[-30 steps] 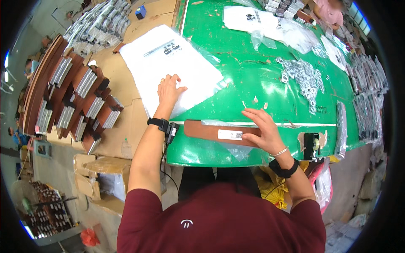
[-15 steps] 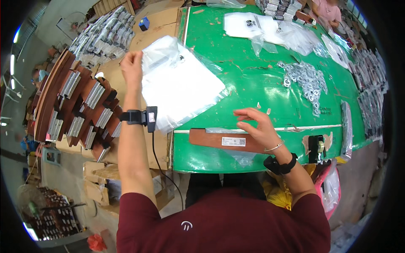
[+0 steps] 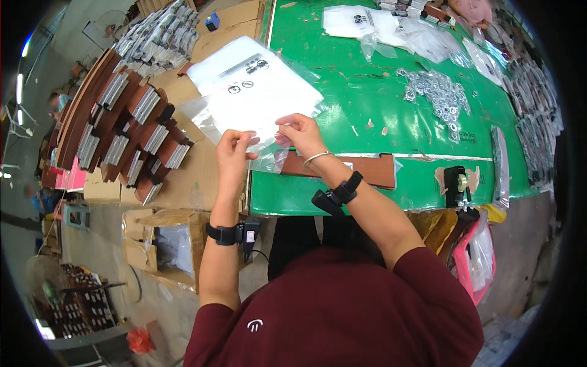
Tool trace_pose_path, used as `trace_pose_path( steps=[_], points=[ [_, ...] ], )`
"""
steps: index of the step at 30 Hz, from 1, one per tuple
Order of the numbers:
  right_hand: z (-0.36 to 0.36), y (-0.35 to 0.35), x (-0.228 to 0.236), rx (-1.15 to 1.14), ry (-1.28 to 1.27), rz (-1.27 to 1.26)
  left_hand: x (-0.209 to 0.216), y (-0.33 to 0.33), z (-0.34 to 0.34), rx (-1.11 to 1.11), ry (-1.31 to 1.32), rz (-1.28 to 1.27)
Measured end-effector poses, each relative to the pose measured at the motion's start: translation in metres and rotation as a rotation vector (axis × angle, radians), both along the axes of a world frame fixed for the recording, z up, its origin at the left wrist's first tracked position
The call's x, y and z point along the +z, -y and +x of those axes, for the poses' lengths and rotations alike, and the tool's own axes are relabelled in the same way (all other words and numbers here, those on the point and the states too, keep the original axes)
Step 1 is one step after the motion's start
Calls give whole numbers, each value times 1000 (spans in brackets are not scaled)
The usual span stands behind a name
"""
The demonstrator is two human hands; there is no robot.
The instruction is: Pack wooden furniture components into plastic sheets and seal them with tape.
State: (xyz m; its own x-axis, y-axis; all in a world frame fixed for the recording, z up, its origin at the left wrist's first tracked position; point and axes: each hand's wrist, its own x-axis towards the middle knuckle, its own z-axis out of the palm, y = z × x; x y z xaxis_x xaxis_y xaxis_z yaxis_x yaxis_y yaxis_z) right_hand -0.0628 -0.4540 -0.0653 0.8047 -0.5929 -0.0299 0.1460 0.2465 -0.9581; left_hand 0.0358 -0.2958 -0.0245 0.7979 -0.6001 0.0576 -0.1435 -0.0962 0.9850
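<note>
In front of me a thin clear plastic bag point(image 3: 264, 161) is stretched between my two hands. My left hand point(image 3: 233, 158) pinches its near left edge between thumb and fingers. Close by on the right, my right hand point(image 3: 298, 136) has thumb and forefinger brought together at the bag's edge. Behind both hands lies a stack of clear printed bags point(image 3: 244, 67). Beneath my right wrist a long reddish-brown wooden piece point(image 3: 374, 170) rests on the green table; my forearm hides most of its white label.
Brown wooden pieces with silvery metal parts point(image 3: 119, 125) are stacked at left. Wrapped packages point(image 3: 159, 37) lie behind them. Metal rings point(image 3: 437, 95) are heaped right of centre. A tape dispenser point(image 3: 455, 186) stands near the front edge. Another person point(image 3: 474, 11) is at the far right.
My left hand has come down and toward me from the bag stack, drawing a bag along. My right hand has moved left from above the wooden piece to meet it.
</note>
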Motion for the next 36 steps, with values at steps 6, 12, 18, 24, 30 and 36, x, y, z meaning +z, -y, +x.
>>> trace_pose_path(
  steps=[6,12,18,24,30,36],
  points=[
    [-36,0,-2,35,-57,-287,-10,-20,-36,-3,87,12],
    [-142,71,21,130,-452,-1287,-30,-60,-4,283,246,-27],
    [-165,65,21,375,-704,-1346,-12,-65,9,493,415,26],
    [-184,-8,16,90,-607,-1516,-4,-54,3,515,844,228],
    [-211,8,38,293,-608,-1283,-29,-39,-14,359,834,474],
    [-230,-5,64,561,-445,-573,-31,-26,-47,153,887,561]
  ],
)
